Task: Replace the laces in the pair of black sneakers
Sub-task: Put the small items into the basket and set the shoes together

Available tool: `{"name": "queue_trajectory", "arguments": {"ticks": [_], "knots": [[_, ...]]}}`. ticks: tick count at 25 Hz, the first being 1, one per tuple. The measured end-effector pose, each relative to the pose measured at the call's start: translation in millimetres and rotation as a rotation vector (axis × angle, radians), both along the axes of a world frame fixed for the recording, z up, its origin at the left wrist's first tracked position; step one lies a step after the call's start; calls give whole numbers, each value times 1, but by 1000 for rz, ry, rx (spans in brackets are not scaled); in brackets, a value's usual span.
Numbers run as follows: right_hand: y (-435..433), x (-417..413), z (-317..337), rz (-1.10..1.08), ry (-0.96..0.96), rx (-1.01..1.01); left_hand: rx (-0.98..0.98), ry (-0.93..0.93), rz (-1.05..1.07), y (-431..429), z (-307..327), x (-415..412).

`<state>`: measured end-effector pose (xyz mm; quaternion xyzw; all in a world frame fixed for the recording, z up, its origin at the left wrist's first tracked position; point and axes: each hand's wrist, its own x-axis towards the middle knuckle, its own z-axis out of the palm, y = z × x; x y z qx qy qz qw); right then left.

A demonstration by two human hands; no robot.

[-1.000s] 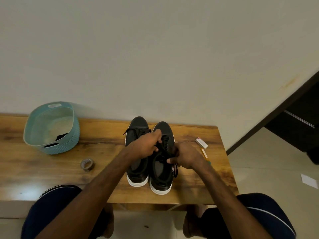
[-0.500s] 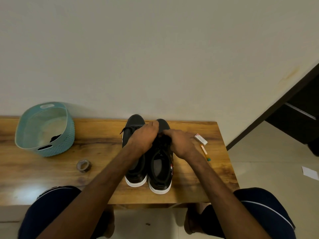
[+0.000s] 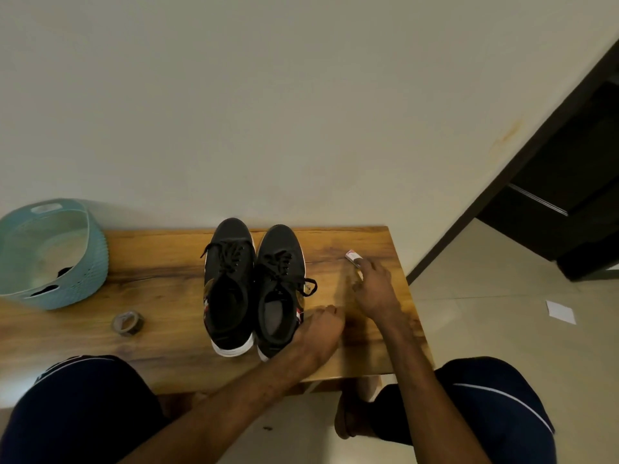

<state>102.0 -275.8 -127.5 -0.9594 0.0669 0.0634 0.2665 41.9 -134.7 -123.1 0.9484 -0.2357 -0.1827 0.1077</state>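
Two black sneakers with white soles stand side by side on the wooden bench [image 3: 167, 262], toes to the wall. Both the left sneaker [image 3: 227, 262] and the right sneaker [image 3: 279, 259] carry black laces, and a loop hangs off the right one's side. My left hand [image 3: 318, 333] lies with curled fingers against the right sneaker's heel, and what it grips is hidden. My right hand [image 3: 373, 286] is palm down on the bench right of the shoes. Its fingers are spread and its fingertips are at a small white and red box [image 3: 352, 255].
A teal plastic basket [image 3: 90, 262] with something dark inside stands at the bench's left end. A roll of tape [image 3: 128, 322] lies in front of it. My knees are below the bench's front edge. Tiled floor and a dark doorway are to the right.
Both hands have left the laces at the sneakers' tongues. My left hand dropped to the right sneaker's heel. My right hand moved right to the small box.
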Motion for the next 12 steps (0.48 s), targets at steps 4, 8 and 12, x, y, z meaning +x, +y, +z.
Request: {"name": "queue_trajectory", "arguments": {"ticks": [4, 8, 12], "knots": [[10, 0, -14, 183, 75, -142, 104, -198, 68, -3, -10, 2], [9, -12, -28, 233, 66, -210, 173, -306, -41, 7, -12, -8], [16, -55, -29, 81, -149, -147, 177, -274, -40, 12, -8, -21]]}}
